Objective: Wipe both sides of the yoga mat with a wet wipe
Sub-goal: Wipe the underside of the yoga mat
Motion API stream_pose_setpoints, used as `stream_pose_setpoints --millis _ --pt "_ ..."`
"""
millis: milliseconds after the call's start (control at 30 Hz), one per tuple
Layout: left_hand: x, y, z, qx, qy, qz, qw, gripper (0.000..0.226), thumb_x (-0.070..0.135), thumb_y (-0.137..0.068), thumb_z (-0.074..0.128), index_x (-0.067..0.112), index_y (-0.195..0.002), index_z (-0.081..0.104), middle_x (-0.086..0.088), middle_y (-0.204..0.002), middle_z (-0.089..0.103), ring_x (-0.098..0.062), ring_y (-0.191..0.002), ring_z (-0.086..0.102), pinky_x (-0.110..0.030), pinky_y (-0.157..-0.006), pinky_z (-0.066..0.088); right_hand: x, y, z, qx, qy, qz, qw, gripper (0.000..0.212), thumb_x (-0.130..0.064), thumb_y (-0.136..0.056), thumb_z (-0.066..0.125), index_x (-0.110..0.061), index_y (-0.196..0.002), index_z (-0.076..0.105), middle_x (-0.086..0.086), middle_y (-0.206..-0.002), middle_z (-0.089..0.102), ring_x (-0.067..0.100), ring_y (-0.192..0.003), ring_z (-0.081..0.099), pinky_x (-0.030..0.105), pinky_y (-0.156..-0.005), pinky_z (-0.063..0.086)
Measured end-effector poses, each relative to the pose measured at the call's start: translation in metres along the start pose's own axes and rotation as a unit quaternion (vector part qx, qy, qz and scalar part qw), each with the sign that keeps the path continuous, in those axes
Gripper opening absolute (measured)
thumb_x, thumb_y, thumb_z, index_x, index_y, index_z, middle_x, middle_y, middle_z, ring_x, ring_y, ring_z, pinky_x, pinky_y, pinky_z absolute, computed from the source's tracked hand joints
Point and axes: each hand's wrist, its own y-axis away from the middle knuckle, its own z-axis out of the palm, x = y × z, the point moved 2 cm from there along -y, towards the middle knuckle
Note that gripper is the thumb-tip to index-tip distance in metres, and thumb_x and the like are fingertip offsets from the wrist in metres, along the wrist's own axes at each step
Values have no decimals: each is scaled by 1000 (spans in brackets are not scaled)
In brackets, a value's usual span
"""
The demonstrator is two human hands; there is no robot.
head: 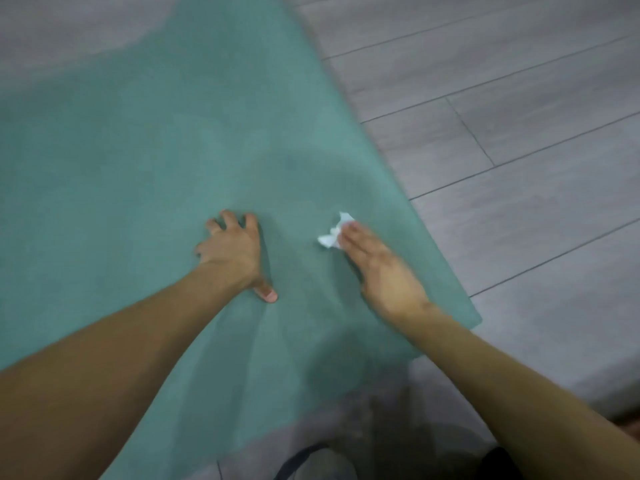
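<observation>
**Inspector:** Yoga mat (145,161) was found spread flat on the grey plank floor (502,109), teal in colour, running from the lower foreground away to the upper left. Its right edge ran diagonally, and its near right corner lay just right of the right forearm.

**Clerk:** And the hands?

**Inspector:** The left hand (232,249) rested palm down on the mat, fingers spread and bent at the tips, thumb pointing back toward the person. Its grip held nothing; it pressed on the mat only.

**Clerk:** The right?

**Inspector:** The right hand (377,265) lay near the mat's right edge, fingers straight and close together, laid over a crumpled white wet wipe (333,233). The wipe was touching the mat and stuck out past the fingertips on the far side. That grip was flat, not curled round the wipe. The hand was blurred in the head view.

**Clerk:** Relation between the two hands?

**Inspector:** Apart, with bare mat between them. Both forearms were bare. A dark shape, too blurred to identify, showed at the bottom edge.
</observation>
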Motion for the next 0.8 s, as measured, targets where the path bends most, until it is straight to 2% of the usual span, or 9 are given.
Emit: stream_pose_setpoints --millis 67,133,200,333,433,533,600,700,800 --pt "2 -1 -1 3 -3 -4 1000 163 68 -21 101 19 -152 17 -18 -155 20 -46 -146 27 -66 -97 54 -19 51 16 -94 -23 -37 995 93 13 -66 47 -9 -156 47 5 -168 35 19 -158 26 24 -128 15" --pt "7 -4 -3 -2 -2 -9 1000 162 63 -21 104 16 -150 18 -21 -153 22 -49 -145 27 -68 -96 53 -26 79 13 -129 -66 -12 989 93 12 -64 44 -12 -154 51 -1 -167 37 9 -157 25 19 -126 16" --pt "15 -6 -6 -15 -2 -24 1000 163 56 -23 107 13 -151 16 -27 -155 18 -56 -147 25 -72 -96 51 -34 85 -6 -113 -86 28 989 88 8 -67 39 -14 -151 55 -3 -165 40 2 -154 25 19 -126 19" --pt "19 -13 -4 -28 -1 -29 999 168 53 -20 107 13 -153 13 -33 -156 15 -64 -148 20 -78 -98 46 -44 47 -61 -80 -60 98 990 87 12 -71 42 -18 -152 55 -6 -165 39 5 -154 29 23 -126 23" --pt "10 -15 0 -8 -3 5 1000 167 67 -15 101 18 -150 16 -27 -151 23 -59 -144 26 -76 -102 43 -48 0 -105 -86 -5 85 993 88 17 -74 44 -19 -154 52 -4 -167 37 12 -154 34 20 -125 23" --pt "-4 -15 1 32 -22 57 998 168 89 -11 85 22 -149 16 -21 -145 28 -48 -138 32 -69 -113 33 -42 -44 -132 -152 58 54 985 85 12 -80 48 -21 -158 45 -7 -170 30 12 -154 32 16 -119 21" --pt "-20 -19 8 75 -6 94 993 168 102 -9 67 21 -150 23 -20 -146 29 -44 -139 29 -64 -118 26 -35 -70 -136 -199 86 45 975 86 11 -81 49 -21 -161 40 -5 -171 27 14 -155 30 21 -121 23" --pt "-46 -19 37 141 57 165 974 163 116 -34 45 16 -163 29 -21 -167 19 -37 -159 8 -64 -126 9 -29 -103 -130 -228 125 15 965 87 11 -82 49 -20 -162 37 1 -172 24 18 -158 23 32 -125 27" --pt "-57 -14 58 193 59 212 956 137 106 -69 38 15 -169 18 -17 -176 5 -30 -164 -5 -65 -128 5 -27 -125 -126 -244 166 -6 956 83 10 -86 48 -19 -162 36 1 -174 16 18 -161 13 38 -125 30"
